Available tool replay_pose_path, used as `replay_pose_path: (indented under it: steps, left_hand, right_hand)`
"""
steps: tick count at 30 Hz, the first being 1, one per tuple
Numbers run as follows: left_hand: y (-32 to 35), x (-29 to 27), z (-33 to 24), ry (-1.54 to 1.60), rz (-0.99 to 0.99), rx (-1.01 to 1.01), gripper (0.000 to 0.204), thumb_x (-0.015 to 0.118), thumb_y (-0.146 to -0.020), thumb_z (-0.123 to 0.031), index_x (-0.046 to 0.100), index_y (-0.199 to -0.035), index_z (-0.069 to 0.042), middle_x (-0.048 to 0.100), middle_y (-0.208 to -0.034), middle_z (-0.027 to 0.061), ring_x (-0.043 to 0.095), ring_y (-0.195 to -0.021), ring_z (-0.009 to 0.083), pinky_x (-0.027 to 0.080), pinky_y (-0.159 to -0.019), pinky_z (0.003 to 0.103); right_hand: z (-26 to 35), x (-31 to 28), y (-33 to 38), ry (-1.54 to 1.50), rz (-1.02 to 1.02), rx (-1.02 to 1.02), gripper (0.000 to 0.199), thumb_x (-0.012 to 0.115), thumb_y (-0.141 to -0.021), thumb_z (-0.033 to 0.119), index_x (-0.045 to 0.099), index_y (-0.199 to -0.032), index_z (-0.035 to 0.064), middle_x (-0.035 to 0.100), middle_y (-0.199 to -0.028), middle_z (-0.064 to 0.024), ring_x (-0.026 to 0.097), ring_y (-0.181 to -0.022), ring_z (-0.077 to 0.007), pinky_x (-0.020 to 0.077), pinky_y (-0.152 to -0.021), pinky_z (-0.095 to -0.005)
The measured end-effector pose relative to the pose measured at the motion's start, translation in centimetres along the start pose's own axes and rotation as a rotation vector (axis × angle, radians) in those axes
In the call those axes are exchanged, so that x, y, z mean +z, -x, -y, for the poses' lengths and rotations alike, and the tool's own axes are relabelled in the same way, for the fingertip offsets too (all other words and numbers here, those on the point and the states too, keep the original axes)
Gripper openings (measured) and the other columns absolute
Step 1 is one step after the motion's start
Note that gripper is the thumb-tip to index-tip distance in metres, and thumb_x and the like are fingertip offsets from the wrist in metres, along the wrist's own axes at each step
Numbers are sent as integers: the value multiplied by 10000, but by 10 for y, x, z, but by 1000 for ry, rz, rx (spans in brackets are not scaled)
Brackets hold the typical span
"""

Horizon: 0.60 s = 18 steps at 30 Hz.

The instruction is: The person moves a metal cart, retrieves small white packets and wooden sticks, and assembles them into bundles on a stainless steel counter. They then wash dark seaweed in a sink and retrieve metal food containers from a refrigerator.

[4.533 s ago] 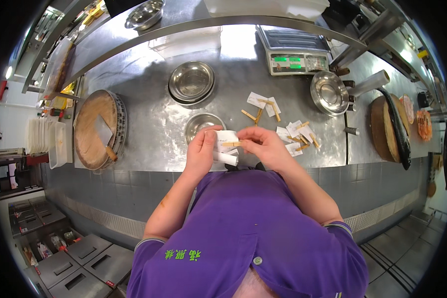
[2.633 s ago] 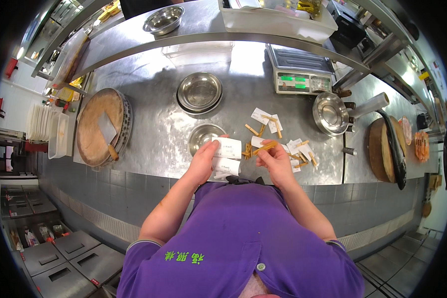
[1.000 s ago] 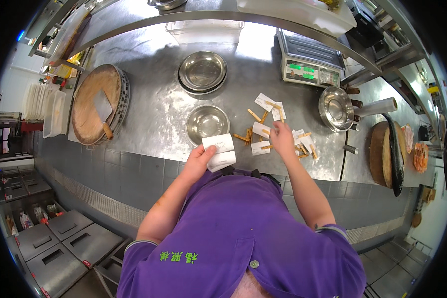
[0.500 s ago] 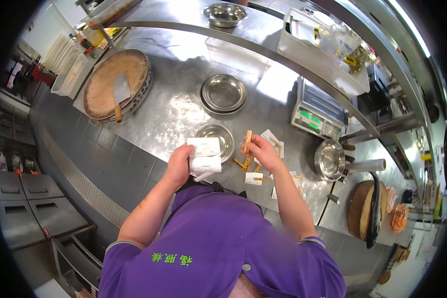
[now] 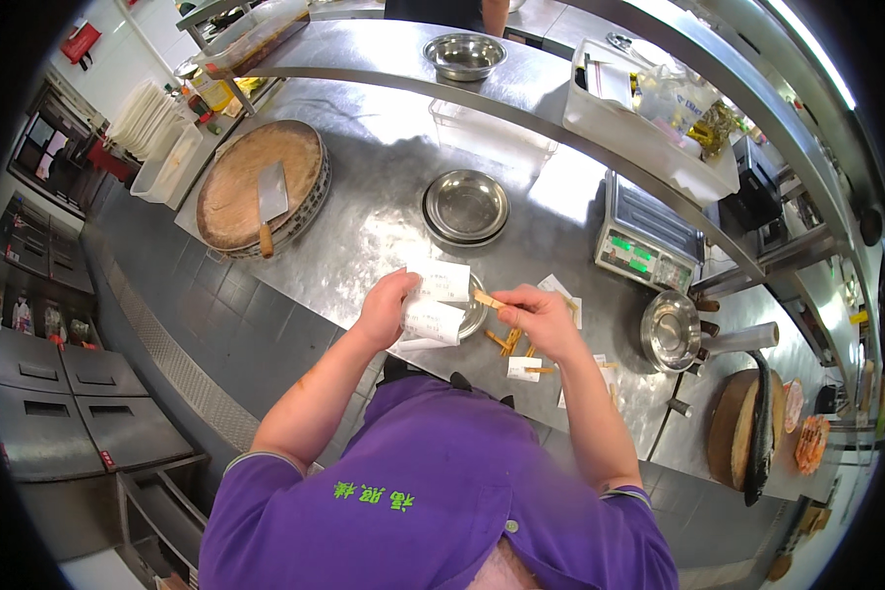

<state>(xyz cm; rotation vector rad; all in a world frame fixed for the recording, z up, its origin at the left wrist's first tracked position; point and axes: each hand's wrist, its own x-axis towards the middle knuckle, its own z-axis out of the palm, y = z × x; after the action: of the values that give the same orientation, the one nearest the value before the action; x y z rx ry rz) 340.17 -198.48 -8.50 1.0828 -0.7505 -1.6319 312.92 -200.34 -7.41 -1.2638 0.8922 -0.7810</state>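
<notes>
My left hand is closed on white printed paper slips, held over the near edge of the steel table. Between the thumb and fingers of my right hand is a wooden clothespin, its far end beside the upper slip. Whether the clothespin grips the paper I cannot tell. A steel bowl is partly hidden behind the slips. Several loose clothespins lie below my right hand. Around them are more slips, one of them a small slip with a clothespin on it.
Stacked steel bowls stand farther back. A cleaver rests on a round chopping board at left. On the right are a digital scale, a metal pan and another chopping block. A shelf crosses above the table.
My right hand has brought the clothespin, which was upright, leftward against the slips and turned it toward them. The whole view has shifted slightly, and a person now shows at the far side.
</notes>
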Motion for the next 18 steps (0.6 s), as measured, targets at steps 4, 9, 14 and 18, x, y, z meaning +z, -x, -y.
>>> replay_pose_path:
  steps: [4,9,14,18]
  left_hand:
    - [-10,3,1,-104,-13,-5,324,467,-924,-212,608,-1070,41,670,-971,107,629,-872,191,494,-792,317]
    - [2,15,-14,-77,30,-16,294,522,-903,-193,626,-1049,40,651,-994,91,605,-888,164,473,-790,284]
    - [12,18,-17,-284,79,-27,292,513,-938,-200,645,-1059,31,675,-996,78,626,-889,146,494,-798,291]
    - [17,19,-16,-344,116,-27,293,505,-941,-193,645,-1060,35,682,-1006,74,629,-894,148,495,-802,290]
  right_hand:
    - [15,3,-7,62,28,39,242,713,-872,65,720,-1102,-8,674,-933,8,580,-821,-80,468,-748,-237]
    - [27,5,-7,29,58,117,268,719,-874,88,715,-1125,-5,725,-990,-52,628,-890,-93,504,-808,-247]
    - [17,8,-7,42,63,143,267,720,-871,95,716,-1117,-9,723,-970,-50,624,-856,-89,504,-776,-245]
    - [6,12,-15,15,116,137,271,726,-870,107,715,-1112,-15,716,-931,-43,612,-812,-82,497,-728,-244]
